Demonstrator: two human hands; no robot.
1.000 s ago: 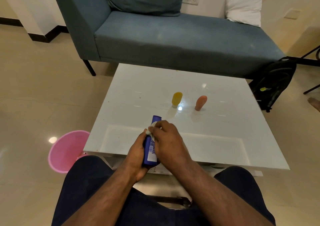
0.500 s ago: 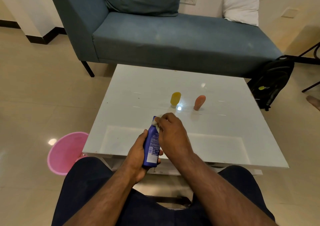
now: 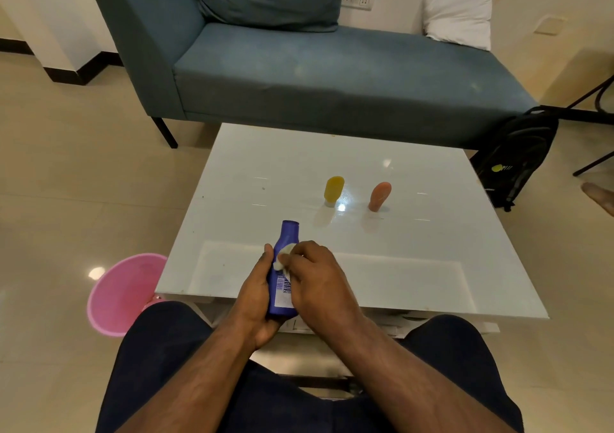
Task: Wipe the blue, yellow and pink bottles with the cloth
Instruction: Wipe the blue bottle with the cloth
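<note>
clearly the white table serves as a parking spot: the yellow bottle and pink bottle stand cap-down toward 12 o'clock, side by side but apart, likely waiting their turn. at the near edge, around 6 o'clock, the left hand wraps around the blue bottle, holding it tilted off the table so its side faces up. the right hand pinches a small cloth against its shoulder. most of the cloth hides under the fingers; the label is unreadable.

Warm, even indoor light, glare spots on the glossy table, wide-angle bending at edges
</note>
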